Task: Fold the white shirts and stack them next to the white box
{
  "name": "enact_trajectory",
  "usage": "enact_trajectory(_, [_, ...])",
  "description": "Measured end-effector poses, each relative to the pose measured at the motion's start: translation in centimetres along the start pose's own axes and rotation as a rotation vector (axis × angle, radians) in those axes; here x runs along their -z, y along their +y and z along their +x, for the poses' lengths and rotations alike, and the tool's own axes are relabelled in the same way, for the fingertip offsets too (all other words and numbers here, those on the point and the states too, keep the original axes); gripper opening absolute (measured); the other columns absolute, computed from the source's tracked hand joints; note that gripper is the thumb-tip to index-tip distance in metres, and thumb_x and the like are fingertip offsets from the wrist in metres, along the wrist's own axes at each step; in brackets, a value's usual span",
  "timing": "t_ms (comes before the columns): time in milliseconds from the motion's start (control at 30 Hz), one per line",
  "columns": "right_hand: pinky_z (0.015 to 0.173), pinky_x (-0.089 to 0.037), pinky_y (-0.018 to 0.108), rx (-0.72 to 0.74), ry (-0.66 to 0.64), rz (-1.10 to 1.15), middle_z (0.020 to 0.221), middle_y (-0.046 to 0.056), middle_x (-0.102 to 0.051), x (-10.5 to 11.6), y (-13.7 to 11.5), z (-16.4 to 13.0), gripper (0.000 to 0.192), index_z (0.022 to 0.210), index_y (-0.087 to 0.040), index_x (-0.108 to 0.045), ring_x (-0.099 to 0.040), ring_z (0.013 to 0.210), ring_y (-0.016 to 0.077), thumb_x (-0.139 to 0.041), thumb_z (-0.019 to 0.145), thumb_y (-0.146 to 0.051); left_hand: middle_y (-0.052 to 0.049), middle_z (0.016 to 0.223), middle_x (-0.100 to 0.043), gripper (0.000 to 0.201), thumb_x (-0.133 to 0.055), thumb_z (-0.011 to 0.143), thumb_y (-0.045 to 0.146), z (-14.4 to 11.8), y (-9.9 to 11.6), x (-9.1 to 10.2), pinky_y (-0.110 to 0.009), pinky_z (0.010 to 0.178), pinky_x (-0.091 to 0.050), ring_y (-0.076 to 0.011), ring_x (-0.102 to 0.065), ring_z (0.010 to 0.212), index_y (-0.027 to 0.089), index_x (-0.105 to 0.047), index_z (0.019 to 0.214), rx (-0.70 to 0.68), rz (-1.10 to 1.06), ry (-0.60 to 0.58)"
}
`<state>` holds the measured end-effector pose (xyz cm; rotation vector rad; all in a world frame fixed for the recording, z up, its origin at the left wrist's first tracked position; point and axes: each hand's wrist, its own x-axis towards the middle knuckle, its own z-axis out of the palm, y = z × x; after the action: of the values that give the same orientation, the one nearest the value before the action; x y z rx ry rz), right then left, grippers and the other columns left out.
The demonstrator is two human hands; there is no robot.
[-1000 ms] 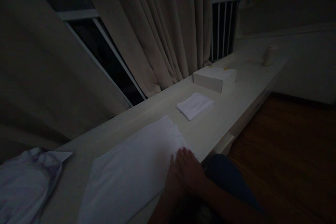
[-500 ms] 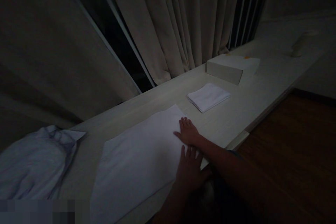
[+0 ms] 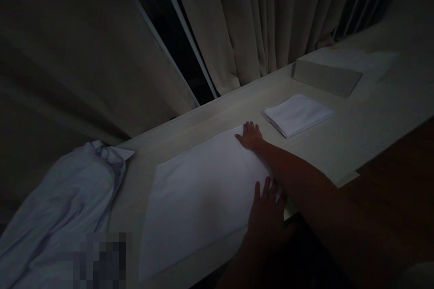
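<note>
A large white cloth [image 3: 200, 189] lies flat on a pale wooden counter [image 3: 356, 140]. My right hand [image 3: 251, 136] rests flat on the cloth's far right corner, fingers spread. Nearer to me, my left hand [image 3: 266, 214] presses flat on the cloth's near right edge. Neither hand grips anything. A small folded white cloth [image 3: 297, 114] lies just right of my right hand.
A crumpled white garment [image 3: 64, 207] lies at the counter's left end. A pale box [image 3: 327, 76] stands behind the folded cloth. Beige curtains [image 3: 257, 22] hang along the back over a dark window. Dark wooden floor [image 3: 407, 153] lies on the right.
My right hand has slid away from me along the cloth's right edge to its far corner. The left hand stays near the front edge. The view has swung left and down.
</note>
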<state>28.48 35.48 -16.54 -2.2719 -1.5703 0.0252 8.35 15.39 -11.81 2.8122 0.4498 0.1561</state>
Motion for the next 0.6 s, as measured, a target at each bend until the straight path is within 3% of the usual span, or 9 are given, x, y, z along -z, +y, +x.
enact_trajectory(167, [0.109,-0.004,0.054,0.007,-0.002,0.013,0.147,0.039,-0.013,1.0,-0.2,0.3,0.095,0.14,0.016,-0.024,-0.01,0.141,0.039,-0.005,0.092,-0.064,-0.006,0.161,-0.008,0.086,-0.04,0.083,0.068,-0.1,0.0,0.3,-0.06,0.117,-0.005,-0.0331,0.001,0.147,0.026,-0.012,0.152,0.013,-0.008,-0.025])
enact_trajectory(267, [0.111,-0.003,0.052,0.031,0.019,0.017,0.151,0.033,-0.014,2.6,-1.1,-1.0,0.086,0.143,0.01,-0.025,-0.008,0.143,0.0363,-0.013,0.096,-0.061,-0.006,0.161,-0.007,0.088,-0.043,0.081,0.069,-0.2,-0.1,0.5,-0.062,0.116,-0.006,-0.0347,-0.001,0.146,0.028,-0.011,0.152,0.008,-0.019,-0.019])
enact_trajectory(367, [0.114,-0.001,0.051,0.097,0.081,0.041,0.155,0.021,-0.017,4.4,-3.0,-5.0,0.075,0.148,-0.004,-0.026,-0.006,0.145,0.0313,-0.023,0.098,-0.06,-0.008,0.16,-0.01,0.087,-0.043,0.082,0.069,-0.2,-0.2,0.7,-0.063,0.116,-0.006,-0.0347,-0.003,0.146,0.026,-0.014,0.152,-0.007,-0.046,-0.001])
enact_trajectory(433, [0.116,-0.004,0.051,0.148,0.095,0.083,0.154,0.016,-0.027,5.3,-4.4,-9.1,0.07,0.146,-0.01,-0.034,-0.014,0.144,0.0288,-0.022,0.098,-0.058,-0.008,0.16,-0.014,0.084,-0.043,0.083,0.066,-0.1,-0.1,0.6,-0.061,0.117,-0.007,-0.0333,-0.006,0.146,0.024,-0.016,0.152,-0.016,-0.081,0.021])
enact_trajectory(533, [0.117,-0.011,0.049,0.144,0.073,0.124,0.148,0.015,-0.039,6.0,-5.9,-15.1,0.066,0.141,-0.011,-0.044,-0.024,0.142,0.0284,-0.019,0.099,-0.056,-0.005,0.159,-0.02,0.075,-0.044,0.087,0.054,-0.1,0.3,0.5,-0.056,0.119,-0.011,-0.0301,-0.011,0.146,0.025,-0.017,0.151,-0.038,-0.158,0.047])
enact_trajectory(600, [0.116,-0.017,0.048,0.12,0.057,0.149,0.145,0.018,-0.043,6.3,-6.2,-17.6,0.066,0.137,-0.007,-0.049,-0.03,0.14,0.0292,-0.02,0.099,-0.053,-0.006,0.157,-0.025,0.072,-0.046,0.087,0.047,-0.3,0.5,0.4,-0.055,0.118,-0.017,-0.0296,-0.019,0.145,0.024,-0.021,0.151,-0.052,-0.21,0.07])
